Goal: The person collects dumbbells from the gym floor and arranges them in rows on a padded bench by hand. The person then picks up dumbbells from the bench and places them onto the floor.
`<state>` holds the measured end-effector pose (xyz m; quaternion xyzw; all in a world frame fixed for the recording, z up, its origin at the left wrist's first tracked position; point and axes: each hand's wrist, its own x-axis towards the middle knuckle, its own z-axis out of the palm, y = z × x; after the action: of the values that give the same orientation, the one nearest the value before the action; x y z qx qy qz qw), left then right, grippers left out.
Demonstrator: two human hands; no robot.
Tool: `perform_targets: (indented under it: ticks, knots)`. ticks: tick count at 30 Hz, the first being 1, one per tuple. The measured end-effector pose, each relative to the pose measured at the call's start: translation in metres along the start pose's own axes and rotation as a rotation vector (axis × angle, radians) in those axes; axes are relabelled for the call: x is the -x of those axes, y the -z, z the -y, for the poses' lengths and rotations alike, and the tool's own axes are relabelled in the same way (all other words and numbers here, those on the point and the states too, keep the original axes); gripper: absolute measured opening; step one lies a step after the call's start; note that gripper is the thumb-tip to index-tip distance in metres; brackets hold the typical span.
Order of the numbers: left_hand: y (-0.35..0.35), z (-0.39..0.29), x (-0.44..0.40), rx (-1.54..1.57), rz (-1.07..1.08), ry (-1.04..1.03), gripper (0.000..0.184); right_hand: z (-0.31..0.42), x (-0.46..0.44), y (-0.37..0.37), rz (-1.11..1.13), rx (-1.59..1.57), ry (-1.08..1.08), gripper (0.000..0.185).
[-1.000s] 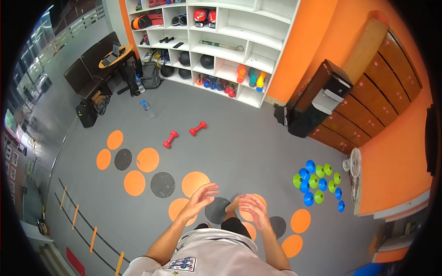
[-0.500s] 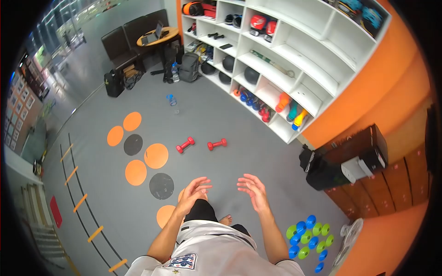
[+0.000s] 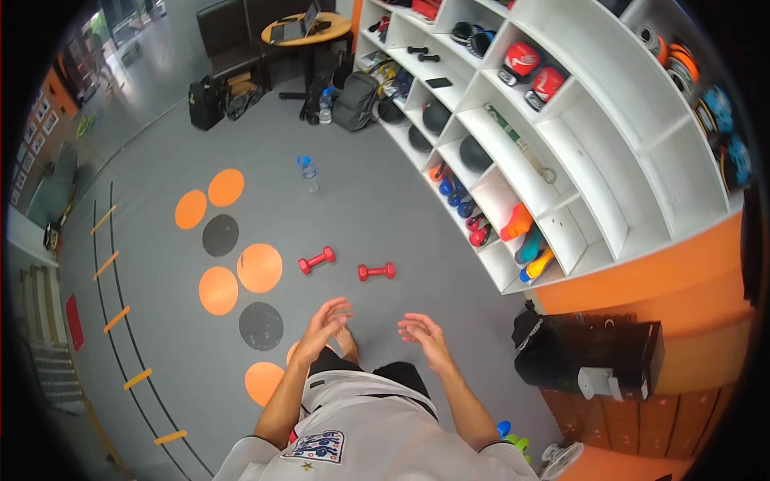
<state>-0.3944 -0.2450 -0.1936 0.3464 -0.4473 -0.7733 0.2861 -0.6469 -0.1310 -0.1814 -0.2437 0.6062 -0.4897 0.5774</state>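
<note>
The left hand and right hand hover apart, both wide and relaxed, one red dumbbell lying beyond the left and another dumbbell beyond their gap.

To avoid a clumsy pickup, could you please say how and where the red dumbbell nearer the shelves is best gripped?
The red dumbbell probably suits a grip around its narrow handle, from above: it lies uncovered on the floor, with bulkier heads at both ends.
</note>
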Motion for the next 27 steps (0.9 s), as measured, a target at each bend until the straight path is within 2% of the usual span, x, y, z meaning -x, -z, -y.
perform_targets:
  ticks: [4,7,10,13,16,19,22,25,27]
  knots:
    - [0.018,-0.018,-0.045,0.001,-0.083,-0.005,0.046,0.03,-0.056,-0.003,0.034,-0.02,-0.074,0.031]
    - [0.02,-0.019,-0.07,0.013,-0.155,0.035,0.046,0.023,-0.101,0.007,0.097,0.125,0.01,0.033]
    - [0.012,-0.013,-0.1,0.028,-0.223,0.052,0.047,0.042,-0.137,0.017,0.237,0.608,0.131,0.035]
    - [-0.002,-0.003,-0.138,0.045,-0.294,0.017,0.048,0.041,-0.186,0.041,0.332,0.619,0.12,0.038]
    - [-0.011,0.001,-0.178,0.04,-0.425,-0.04,0.048,0.033,-0.245,0.071,0.416,0.493,0.105,0.039]
    - [-0.008,0.009,-0.21,0.024,-0.592,-0.061,0.048,0.016,-0.315,0.105,0.401,0.353,-0.2,0.043]
    - [0.005,0.029,-0.247,-0.056,-0.682,-0.07,0.049,0.002,-0.367,0.125,0.44,0.738,0.062,0.046]
    - [0.027,0.061,-0.272,-0.123,-0.768,-0.035,0.049,-0.031,-0.409,0.129,0.439,0.896,0.044,0.05]
    - [0.047,0.096,-0.287,-0.318,-0.792,0.026,0.048,-0.083,-0.436,0.132,0.418,0.954,0.045,0.053]
